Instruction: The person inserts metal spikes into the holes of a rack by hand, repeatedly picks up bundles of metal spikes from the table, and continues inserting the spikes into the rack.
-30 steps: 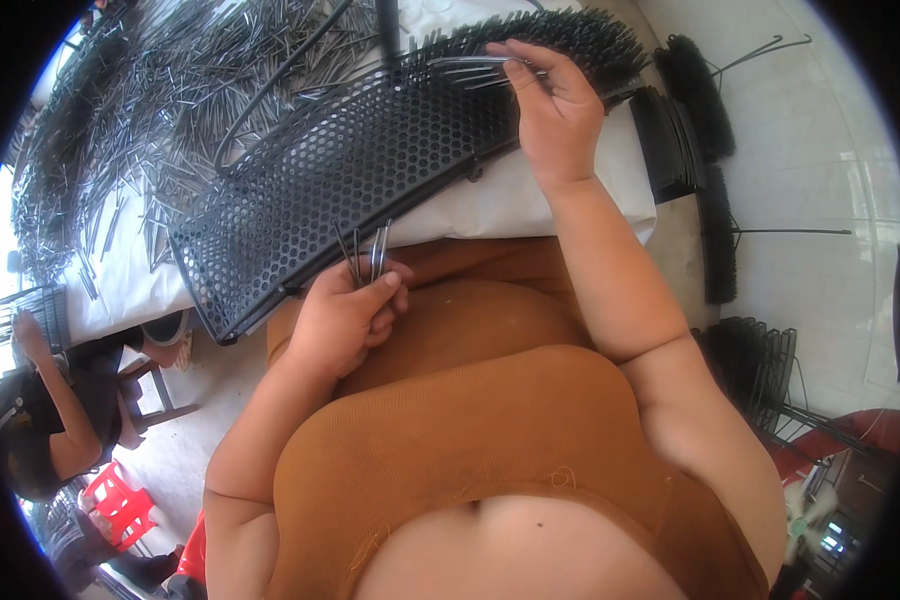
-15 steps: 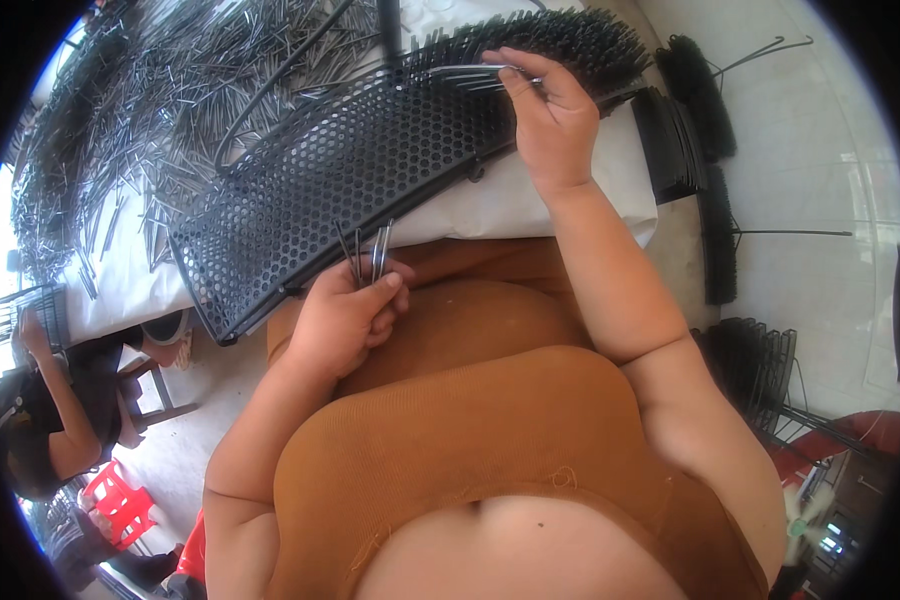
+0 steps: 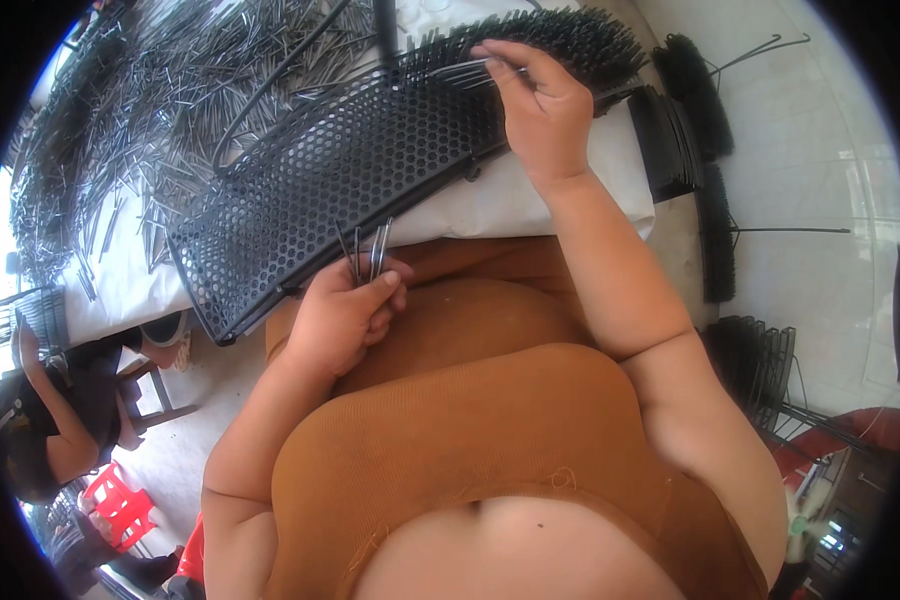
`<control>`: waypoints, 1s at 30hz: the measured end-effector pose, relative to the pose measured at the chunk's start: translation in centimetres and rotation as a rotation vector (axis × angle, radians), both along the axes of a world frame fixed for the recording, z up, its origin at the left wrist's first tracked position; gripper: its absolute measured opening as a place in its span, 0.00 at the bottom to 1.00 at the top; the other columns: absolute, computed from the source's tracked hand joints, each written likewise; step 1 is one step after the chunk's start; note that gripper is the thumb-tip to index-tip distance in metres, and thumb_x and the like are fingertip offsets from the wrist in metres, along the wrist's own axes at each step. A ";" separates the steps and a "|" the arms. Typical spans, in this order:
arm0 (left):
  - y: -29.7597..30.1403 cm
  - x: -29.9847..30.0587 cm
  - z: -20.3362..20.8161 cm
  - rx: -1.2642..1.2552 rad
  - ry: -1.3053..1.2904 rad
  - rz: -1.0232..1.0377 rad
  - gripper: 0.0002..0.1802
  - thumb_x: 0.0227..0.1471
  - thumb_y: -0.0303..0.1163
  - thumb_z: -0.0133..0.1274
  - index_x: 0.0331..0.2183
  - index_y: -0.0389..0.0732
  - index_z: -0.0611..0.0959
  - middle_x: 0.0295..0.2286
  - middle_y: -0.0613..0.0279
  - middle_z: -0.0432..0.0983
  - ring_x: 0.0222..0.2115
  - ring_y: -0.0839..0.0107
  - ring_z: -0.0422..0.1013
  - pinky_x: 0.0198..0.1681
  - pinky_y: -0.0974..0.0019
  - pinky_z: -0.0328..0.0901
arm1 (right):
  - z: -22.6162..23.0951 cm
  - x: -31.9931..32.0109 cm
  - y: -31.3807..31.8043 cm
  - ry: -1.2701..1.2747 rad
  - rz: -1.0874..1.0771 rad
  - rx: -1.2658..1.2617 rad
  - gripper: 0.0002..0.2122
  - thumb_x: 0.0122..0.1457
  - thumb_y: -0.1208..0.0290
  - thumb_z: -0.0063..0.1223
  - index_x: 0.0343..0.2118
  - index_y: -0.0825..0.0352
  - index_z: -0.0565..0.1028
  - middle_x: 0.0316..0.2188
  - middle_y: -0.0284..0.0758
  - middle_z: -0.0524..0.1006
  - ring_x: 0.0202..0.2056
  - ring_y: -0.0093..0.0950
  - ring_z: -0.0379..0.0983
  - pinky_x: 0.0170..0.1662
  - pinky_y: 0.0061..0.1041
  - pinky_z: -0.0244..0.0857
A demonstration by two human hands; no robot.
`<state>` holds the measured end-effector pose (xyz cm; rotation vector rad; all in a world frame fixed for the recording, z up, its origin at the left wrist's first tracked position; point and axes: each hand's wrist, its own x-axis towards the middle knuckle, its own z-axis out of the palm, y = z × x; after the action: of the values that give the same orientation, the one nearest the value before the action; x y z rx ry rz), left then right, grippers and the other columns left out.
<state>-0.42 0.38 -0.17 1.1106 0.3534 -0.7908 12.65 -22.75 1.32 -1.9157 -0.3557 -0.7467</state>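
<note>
Toward eleven o'clock the perforated panel (image 3: 340, 165) is black, its face patterned in a regular honeycomb of small holes. The rod heap (image 3: 195, 105) at ten is silver-grey mixed with near-black in a criss-cross tangle; the rod cluster (image 3: 378, 252) close to centre at ten and the rod bundle (image 3: 462, 73) at twelve are dark grey with bright silvery streaks. At one, the table covering (image 3: 510, 205) is plain off-white and the bristly row (image 3: 580, 45) beyond it black. At six, the top (image 3: 450, 425) is rusty brown, finely ribbed, with paler golden threads (image 3: 564, 479) near its edge. The chair (image 3: 120, 505) at eight is bright red.
</note>
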 end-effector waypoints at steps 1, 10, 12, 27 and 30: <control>0.0 0.0 0.0 0.004 0.000 0.003 0.07 0.59 0.25 0.45 0.38 0.34 0.76 0.23 0.63 0.70 0.15 0.82 0.57 0.14 0.79 0.51 | -0.2 0.1 -0.1 -0.001 0.001 0.049 0.07 0.59 0.78 0.55 0.39 0.69 0.79 0.35 0.34 0.82 0.38 0.18 0.76 0.44 0.16 0.67; 0.1 0.1 -0.2 -0.026 0.013 0.018 0.07 0.60 0.25 0.45 0.38 0.34 0.76 0.24 0.62 0.70 0.15 0.82 0.57 0.14 0.79 0.51 | -0.2 0.7 -0.2 -0.013 0.004 -0.084 0.07 0.57 0.78 0.56 0.39 0.67 0.80 0.35 0.34 0.82 0.36 0.20 0.77 0.42 0.17 0.69; 0.1 0.1 -0.2 -0.025 0.013 0.011 0.07 0.60 0.25 0.45 0.38 0.34 0.76 0.24 0.62 0.70 0.15 0.82 0.57 0.14 0.80 0.50 | 0.3 1.0 0.0 -0.013 0.006 -0.207 0.08 0.57 0.77 0.57 0.39 0.66 0.80 0.34 0.36 0.82 0.35 0.22 0.78 0.40 0.17 0.69; 0.2 0.1 -0.2 0.015 0.006 -0.010 0.07 0.59 0.25 0.46 0.39 0.35 0.76 0.24 0.64 0.69 0.15 0.84 0.57 0.14 0.80 0.50 | 2.9 3.4 2.2 -0.326 -0.078 -0.569 0.07 0.53 0.73 0.56 0.35 0.64 0.80 0.31 0.41 0.80 0.42 0.40 0.75 0.47 0.36 0.65; 0.2 0.2 -0.2 0.004 0.012 -0.009 0.07 0.59 0.25 0.46 0.39 0.35 0.76 0.23 0.64 0.69 0.15 0.84 0.57 0.14 0.80 0.50 | 2.0 3.8 0.9 -0.173 -0.068 -0.640 0.11 0.56 0.66 0.58 0.42 0.58 0.80 0.36 0.39 0.80 0.43 0.37 0.75 0.47 0.30 0.67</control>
<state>-0.19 0.60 -0.41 1.1118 0.3603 -0.8060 16.43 -21.87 3.36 -2.4735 -0.7051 -0.9201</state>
